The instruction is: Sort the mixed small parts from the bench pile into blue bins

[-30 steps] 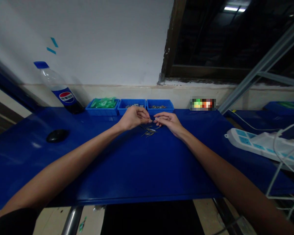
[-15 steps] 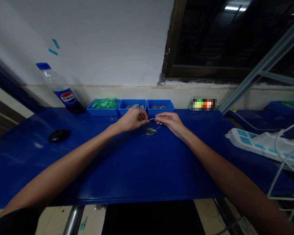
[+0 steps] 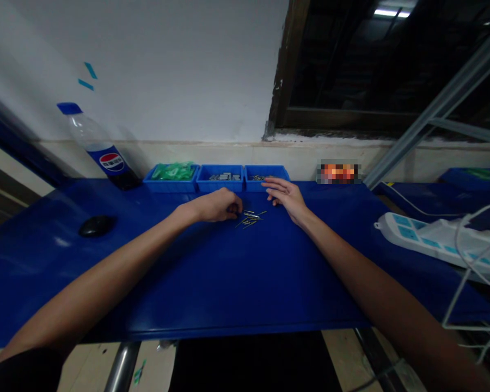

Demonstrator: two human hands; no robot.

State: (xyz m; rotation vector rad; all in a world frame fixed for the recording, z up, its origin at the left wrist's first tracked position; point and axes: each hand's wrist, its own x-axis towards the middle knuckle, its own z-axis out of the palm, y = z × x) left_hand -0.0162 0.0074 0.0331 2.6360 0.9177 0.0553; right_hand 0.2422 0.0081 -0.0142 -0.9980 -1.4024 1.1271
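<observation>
My left hand (image 3: 217,207) rests on the blue table (image 3: 237,272), fingers curled at the left edge of a small heap of thin metal pins (image 3: 251,216). Whether it grips a pin I cannot tell. My right hand (image 3: 285,195) lies with fingers spread, its fingertips at the front rim of the right blue bin (image 3: 266,175), which holds small metal parts. It holds nothing that I can see. The middle blue bin (image 3: 219,177) holds small grey pieces, and the left blue bin (image 3: 170,176) holds green plastic parts.
A cola bottle (image 3: 100,148) leans at the back left. A black mouse (image 3: 96,225) sits on the left of the table. A white power strip (image 3: 428,239) with white cables lies at the right. A metal frame post (image 3: 433,114) slants up at the right.
Both hands held a pin between them above the heap. Now the left hand has dropped to the table by the pins, and the right hand has moved back toward the right bin.
</observation>
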